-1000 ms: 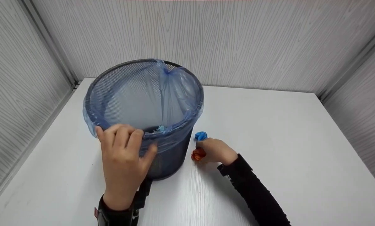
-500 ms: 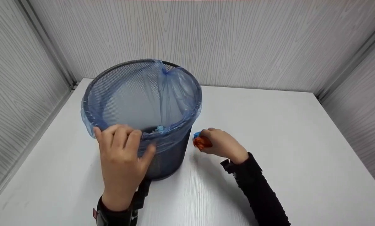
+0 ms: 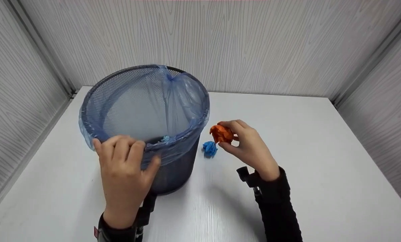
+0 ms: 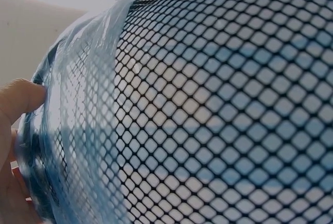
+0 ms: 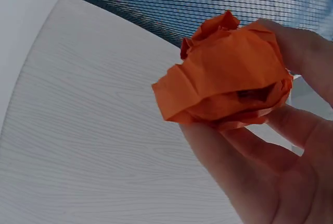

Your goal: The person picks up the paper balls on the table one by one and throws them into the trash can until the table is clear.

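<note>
A black mesh wastebasket [image 3: 175, 174] stands on the table, lined with a translucent blue bin bag [image 3: 190, 97] folded over its rim. My left hand [image 3: 123, 171] grips the near rim, fingers curled over the top and thumb [image 4: 23, 96] on the outer side. With thumb and fingertips, my right hand [image 3: 251, 144] holds a crumpled orange paper ball [image 3: 222, 134] just right of the basket, above the table. A crumpled blue paper ball [image 3: 210, 148] lies on the table below it. Inside the basket, a light blue scrap [image 3: 166, 138] shows past the near rim.
The white tabletop [image 3: 304, 161] is enclosed by pale wood-grain panels, one at the back [image 3: 254, 43] and one on each side. In the right wrist view, the basket's mesh wall [image 5: 171, 5] runs close behind the orange ball.
My right hand has lifted the orange paper ball off the table, moving it up and away from me; the blue ball stays behind. My left hand keeps its hold on the rim.
</note>
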### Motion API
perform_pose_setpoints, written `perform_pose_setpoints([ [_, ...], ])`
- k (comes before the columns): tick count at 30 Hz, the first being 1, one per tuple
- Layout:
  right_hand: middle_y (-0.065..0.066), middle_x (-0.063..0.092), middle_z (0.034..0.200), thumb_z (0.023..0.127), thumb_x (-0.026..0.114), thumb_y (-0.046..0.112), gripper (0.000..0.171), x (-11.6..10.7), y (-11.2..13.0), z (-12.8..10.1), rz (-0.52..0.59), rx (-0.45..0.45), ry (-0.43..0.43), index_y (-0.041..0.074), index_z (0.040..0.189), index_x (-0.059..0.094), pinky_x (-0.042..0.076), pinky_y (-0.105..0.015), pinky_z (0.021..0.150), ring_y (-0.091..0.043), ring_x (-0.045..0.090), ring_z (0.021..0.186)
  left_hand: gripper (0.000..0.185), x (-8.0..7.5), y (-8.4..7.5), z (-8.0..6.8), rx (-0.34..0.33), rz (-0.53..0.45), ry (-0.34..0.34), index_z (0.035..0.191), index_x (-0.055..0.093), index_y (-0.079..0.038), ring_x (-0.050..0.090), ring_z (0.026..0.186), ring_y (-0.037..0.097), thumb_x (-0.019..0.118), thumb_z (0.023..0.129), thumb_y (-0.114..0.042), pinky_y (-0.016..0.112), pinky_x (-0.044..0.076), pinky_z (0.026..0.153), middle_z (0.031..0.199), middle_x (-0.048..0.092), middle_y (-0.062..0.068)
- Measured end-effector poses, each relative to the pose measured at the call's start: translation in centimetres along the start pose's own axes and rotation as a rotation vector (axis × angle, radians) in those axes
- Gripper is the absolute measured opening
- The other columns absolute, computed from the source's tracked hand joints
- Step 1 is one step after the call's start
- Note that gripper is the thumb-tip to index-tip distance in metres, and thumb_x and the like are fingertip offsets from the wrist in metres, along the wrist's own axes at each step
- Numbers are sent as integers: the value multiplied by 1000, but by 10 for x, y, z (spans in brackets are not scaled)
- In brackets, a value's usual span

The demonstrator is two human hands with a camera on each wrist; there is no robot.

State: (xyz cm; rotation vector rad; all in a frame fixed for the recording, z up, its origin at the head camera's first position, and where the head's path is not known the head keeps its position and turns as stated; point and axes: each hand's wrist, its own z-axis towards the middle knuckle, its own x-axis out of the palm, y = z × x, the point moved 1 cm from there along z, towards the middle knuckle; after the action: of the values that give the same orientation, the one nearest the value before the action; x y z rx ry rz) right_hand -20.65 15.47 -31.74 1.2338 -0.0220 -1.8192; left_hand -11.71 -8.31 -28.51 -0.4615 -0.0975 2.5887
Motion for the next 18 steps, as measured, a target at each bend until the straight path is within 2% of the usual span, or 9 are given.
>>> perform_pose_setpoints([
  [3,3,46,98,66,60,15,41,-8,16,1,57,-35,-115,11,104,47,41,-20,61,-6,46,82,27,0,0,0,0,-2,-2,67,49,0,39,76,29,50,65,-27,51,9,84,69,45,11],
  [11,-12,48,93,62,60,-1,39,-20,66,3,219,-202,-480,-6,98,46,43,-26,59,-14,50,79,27,0,0,1,1,3,-2,67,49,0,39,76,29,50,65,-28,51,9,84,69,45,11],
  [15,-20,46,92,64,60,3,39,-14,82,5,362,-308,-628,-14,94,42,43,-30,60,-24,49,82,27,0,0,1,3,4,-1,67,49,0,39,76,29,50,65,-27,51,9,84,69,45,11],
  [18,-25,44,91,66,59,8,40,-8,93,6,431,-392,-702,-16,93,40,42,-32,62,-29,47,81,26,0,0,1,6,5,5,67,49,0,39,75,29,50,64,-26,51,9,84,69,45,11],
])
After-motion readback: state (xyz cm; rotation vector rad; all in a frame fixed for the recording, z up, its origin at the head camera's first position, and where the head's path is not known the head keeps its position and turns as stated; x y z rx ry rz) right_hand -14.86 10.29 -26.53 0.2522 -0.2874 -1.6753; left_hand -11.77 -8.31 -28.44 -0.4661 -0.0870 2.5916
